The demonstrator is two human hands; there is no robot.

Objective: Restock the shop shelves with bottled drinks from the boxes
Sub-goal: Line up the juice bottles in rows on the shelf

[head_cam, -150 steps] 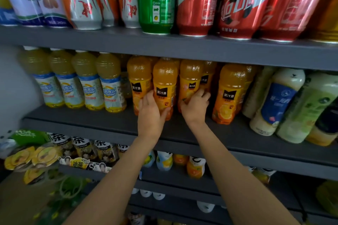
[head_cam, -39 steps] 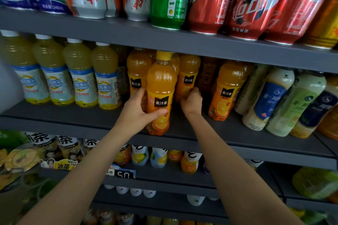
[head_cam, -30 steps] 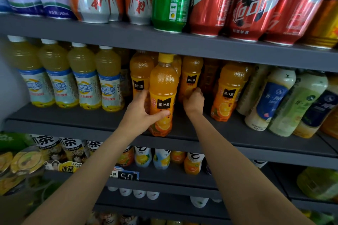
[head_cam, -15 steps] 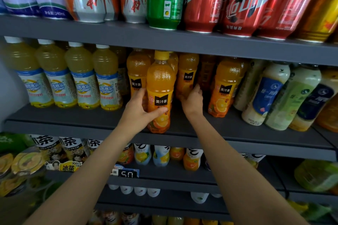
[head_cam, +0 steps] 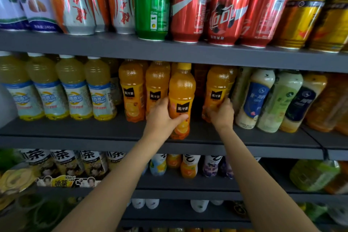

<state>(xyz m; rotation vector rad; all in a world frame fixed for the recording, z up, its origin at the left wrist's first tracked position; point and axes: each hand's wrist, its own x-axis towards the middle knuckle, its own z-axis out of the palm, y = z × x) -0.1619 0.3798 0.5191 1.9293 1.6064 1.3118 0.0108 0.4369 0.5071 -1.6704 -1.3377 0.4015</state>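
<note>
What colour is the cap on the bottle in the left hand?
Yellow. The head view shows the cap on the orange juice bottle.

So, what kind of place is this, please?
Most likely a small shop's drinks section: grey shelves hold rows of cans above bottled drinks. The left hand grips an orange juice bottle at the shelf front.

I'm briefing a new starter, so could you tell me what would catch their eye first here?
Centre frame, the left hand grips an orange juice bottle standing at the middle shelf's front edge, while the right hand holds a neighbouring orange bottle. Above them, red cola cans and a green can line the top shelf.
</note>
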